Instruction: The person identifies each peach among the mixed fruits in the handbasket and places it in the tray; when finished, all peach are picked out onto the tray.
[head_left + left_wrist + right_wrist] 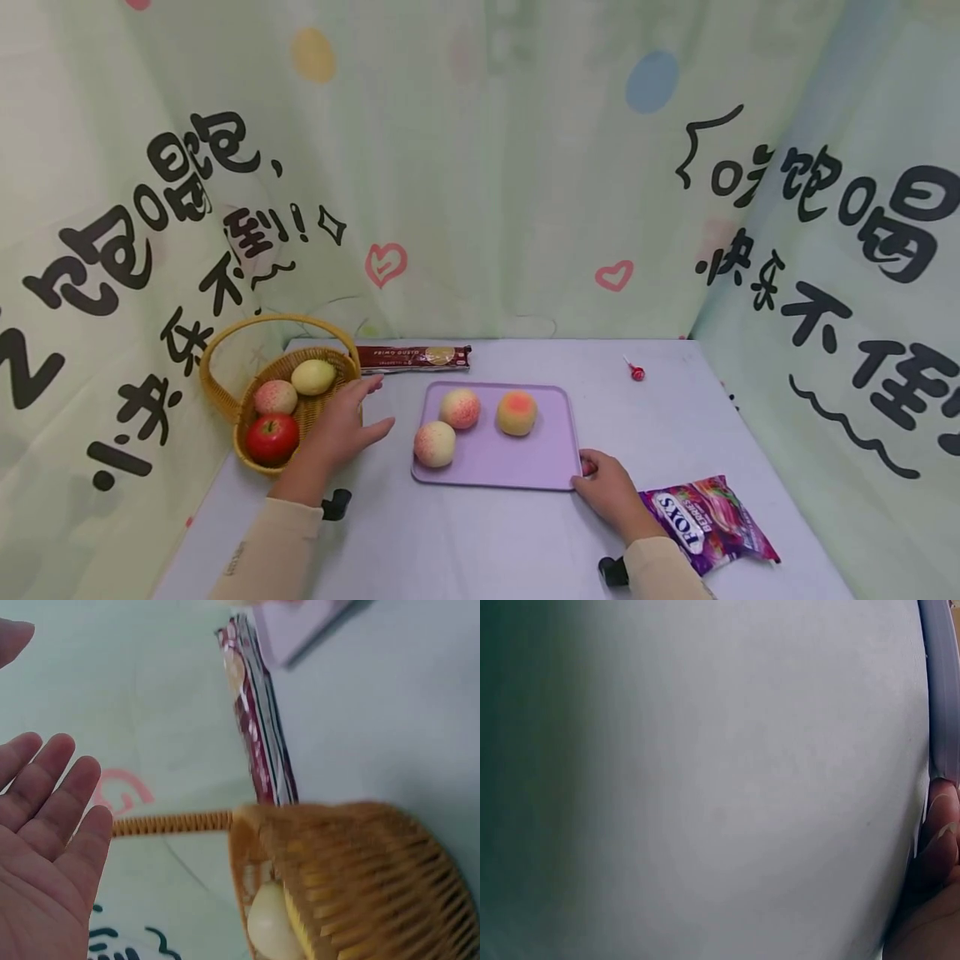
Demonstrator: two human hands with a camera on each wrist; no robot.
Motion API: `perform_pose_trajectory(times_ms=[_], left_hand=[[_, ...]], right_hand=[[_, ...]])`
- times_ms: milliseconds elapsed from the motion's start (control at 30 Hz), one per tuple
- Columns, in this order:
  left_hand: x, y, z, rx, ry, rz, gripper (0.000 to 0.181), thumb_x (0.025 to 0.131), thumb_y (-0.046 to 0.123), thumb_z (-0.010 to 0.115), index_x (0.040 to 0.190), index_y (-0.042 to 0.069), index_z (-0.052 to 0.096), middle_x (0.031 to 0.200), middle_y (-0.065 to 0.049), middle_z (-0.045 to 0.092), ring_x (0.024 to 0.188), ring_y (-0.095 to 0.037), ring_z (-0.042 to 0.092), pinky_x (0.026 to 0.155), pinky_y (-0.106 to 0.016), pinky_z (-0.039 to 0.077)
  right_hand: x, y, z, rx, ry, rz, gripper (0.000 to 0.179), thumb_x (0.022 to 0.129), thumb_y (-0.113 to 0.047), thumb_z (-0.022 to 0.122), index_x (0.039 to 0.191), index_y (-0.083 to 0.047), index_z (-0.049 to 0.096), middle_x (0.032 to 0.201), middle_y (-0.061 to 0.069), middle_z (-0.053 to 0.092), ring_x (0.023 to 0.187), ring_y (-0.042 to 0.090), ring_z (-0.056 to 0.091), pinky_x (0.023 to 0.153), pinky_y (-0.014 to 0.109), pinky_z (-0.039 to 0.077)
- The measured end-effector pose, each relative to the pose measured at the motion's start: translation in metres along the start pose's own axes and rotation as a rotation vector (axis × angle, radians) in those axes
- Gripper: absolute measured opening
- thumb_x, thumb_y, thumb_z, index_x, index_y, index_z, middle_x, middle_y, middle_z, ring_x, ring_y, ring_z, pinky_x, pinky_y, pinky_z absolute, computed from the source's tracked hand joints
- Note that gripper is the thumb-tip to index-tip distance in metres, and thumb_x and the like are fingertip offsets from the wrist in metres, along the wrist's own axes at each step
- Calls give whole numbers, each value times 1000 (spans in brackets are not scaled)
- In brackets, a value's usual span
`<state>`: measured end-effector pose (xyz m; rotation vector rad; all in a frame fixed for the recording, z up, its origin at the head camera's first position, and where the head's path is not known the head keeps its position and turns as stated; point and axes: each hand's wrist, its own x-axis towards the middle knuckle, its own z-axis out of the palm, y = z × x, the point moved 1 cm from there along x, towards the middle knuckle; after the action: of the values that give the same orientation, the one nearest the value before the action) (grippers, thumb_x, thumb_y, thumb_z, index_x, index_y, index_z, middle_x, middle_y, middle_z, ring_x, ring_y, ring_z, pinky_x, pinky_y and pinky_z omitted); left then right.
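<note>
A purple tray (491, 460) lies on the table, with two speckled pink-and-cream peaches, one a rear peach (460, 408) and one a front peach (434, 444), on its left side. A yellow-orange peach (517, 413) sits right of them. My right hand (609, 493) grips the tray's near right corner; the right wrist view catches fingertips (941, 806) against the tray's rim (943, 690). Beside the wicker basket (247, 429) my left hand (341, 429) is held with fingers extended and nothing in it. Inside the basket are a red apple (272, 438), a pinkish peach (275, 397) and a pale yellow fruit (313, 377).
Behind the tray lies a long dark-red snack packet (414, 357). A red lollipop (637, 372) rests at the back right. By my right forearm is a purple FOX'S bag (712, 521). Printed curtains (510, 192) enclose the table at the back and sides.
</note>
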<state>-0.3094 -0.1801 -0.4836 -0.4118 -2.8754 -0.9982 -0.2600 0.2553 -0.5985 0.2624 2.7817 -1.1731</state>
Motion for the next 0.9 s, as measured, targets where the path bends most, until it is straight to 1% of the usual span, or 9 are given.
perform_pose_trajectory(times_ms=[67,167,300,467,600,767,900], left_hand=[[-1,-5,-6,13,12,-14,71,89,30,80,150,12,49,144,-14,58,134,-35,53,108,-57,48],[-2,-11,-15,8,21,-35,70,90,31,78,150,11,48,145,-15,57,135,-36,52,110,-58,46],[-2,-14,-27,-39,19,-67,72,91,33,78,151,11,46,147,-14,55,138,-35,49,111,-58,44],[-3,-17,-39,-74,34,-79,72,89,32,81,149,9,48,148,-15,55,138,-37,49,111,-58,44],[-3,-28,-47,-72,33,-90,73,88,36,81,148,9,50,149,-17,54,139,-40,48,113,-60,42],[-1,-45,-55,-59,27,-102,80,86,45,81,150,10,48,152,-18,51,140,-42,46,111,-62,42],[2,-53,-60,-62,21,-141,86,84,51,81,152,12,45,155,-16,48,141,-43,43,111,-63,41]], right_hand=[[-1,1,1,-4,-2,-1,53,89,-13,74,137,5,59,95,6,60,81,19,52,73,32,47],[-1,1,2,-8,3,-4,53,88,-13,74,136,5,59,94,6,60,81,19,52,74,33,48],[-1,2,2,-10,8,-8,54,88,-13,75,136,5,59,95,6,60,82,19,52,74,33,48],[0,2,2,-9,14,4,55,88,-14,75,137,4,59,95,6,61,82,19,52,75,33,48],[0,3,2,-3,11,8,55,88,-14,75,137,4,59,95,6,61,82,19,53,74,32,47],[0,4,2,-2,10,12,53,88,-13,74,137,4,59,96,6,60,82,19,52,73,32,47],[1,3,2,0,14,10,53,89,-13,74,137,3,59,95,6,60,82,19,52,74,32,47]])
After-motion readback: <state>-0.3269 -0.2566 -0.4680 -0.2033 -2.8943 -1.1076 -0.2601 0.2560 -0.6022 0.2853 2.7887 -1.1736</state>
